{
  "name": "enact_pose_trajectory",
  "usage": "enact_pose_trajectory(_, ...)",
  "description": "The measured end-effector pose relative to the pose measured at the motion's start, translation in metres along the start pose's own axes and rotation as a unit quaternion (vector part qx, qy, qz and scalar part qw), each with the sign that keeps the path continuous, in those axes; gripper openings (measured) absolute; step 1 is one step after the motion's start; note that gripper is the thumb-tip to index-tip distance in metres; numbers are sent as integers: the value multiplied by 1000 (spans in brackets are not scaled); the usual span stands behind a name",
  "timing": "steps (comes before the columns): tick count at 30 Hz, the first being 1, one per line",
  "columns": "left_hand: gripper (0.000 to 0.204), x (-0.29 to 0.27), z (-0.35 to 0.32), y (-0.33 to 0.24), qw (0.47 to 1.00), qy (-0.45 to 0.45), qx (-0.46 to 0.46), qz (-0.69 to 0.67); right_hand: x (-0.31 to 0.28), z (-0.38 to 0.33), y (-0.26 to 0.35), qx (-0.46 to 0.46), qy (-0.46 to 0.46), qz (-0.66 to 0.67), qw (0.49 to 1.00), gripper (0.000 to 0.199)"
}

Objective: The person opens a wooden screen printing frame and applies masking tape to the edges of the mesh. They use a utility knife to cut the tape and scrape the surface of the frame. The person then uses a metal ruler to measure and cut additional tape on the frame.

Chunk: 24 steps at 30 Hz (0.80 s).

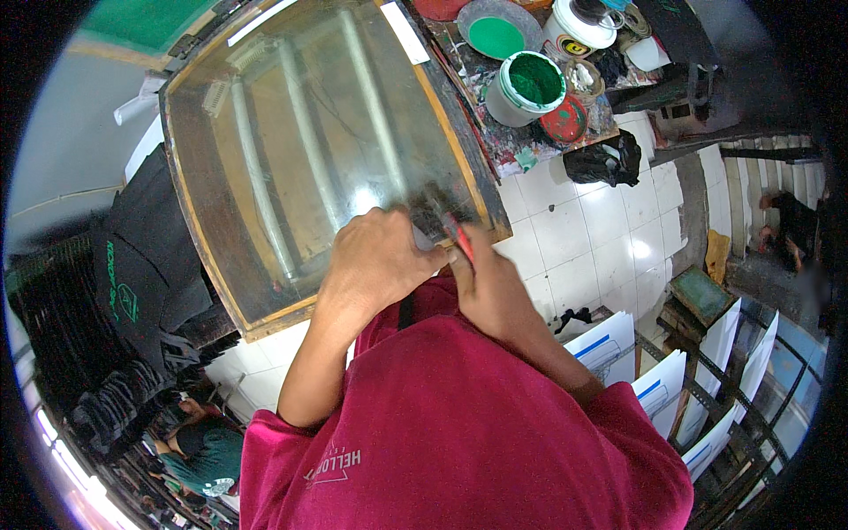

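My right hand (495,287) is closed round a small tool with a red handle (461,240); its dark upper end is smeared by motion, so its exact kind is unclear. Close beside it, my left hand (380,256) is closed, back up, with the thumb toward the right hand. A small greyish edge (422,238) shows at the left fingers, but what they pinch is mostly hidden. Both hands are at the near edge of a glass-topped box table (309,132) with a wooden frame and several light tubes under the glass.
At the upper right, a paint-stained table holds a white tub of green paint (521,93), a bowl of green paint (496,37) and a red lid (565,120). Framed white sheets (609,349) stand in a rack at right. Dark printed fabric (146,256) hangs at left. People are visible lower left and far right.
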<state>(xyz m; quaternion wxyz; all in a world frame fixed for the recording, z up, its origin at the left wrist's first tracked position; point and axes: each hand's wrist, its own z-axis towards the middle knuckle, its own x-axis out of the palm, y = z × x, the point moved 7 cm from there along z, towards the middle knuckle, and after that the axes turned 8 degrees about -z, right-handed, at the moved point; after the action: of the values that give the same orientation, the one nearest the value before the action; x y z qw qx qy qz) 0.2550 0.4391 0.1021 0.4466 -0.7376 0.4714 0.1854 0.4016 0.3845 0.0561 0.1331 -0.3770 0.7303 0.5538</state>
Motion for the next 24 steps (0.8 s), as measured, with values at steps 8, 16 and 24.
enact_pose_trajectory(8,51,-1,1,3,1000,13,4,-16,-14,72,6,-24,-46,-150,987,47)
enact_pose_trajectory(16,50,-3,-7,12,995,-25,-9,-95,-9,85,8,-29,-28,-154,987,48)
enact_pose_trajectory(24,49,1,-25,13,993,-58,-33,-102,-7,86,16,-57,-15,-176,983,46)
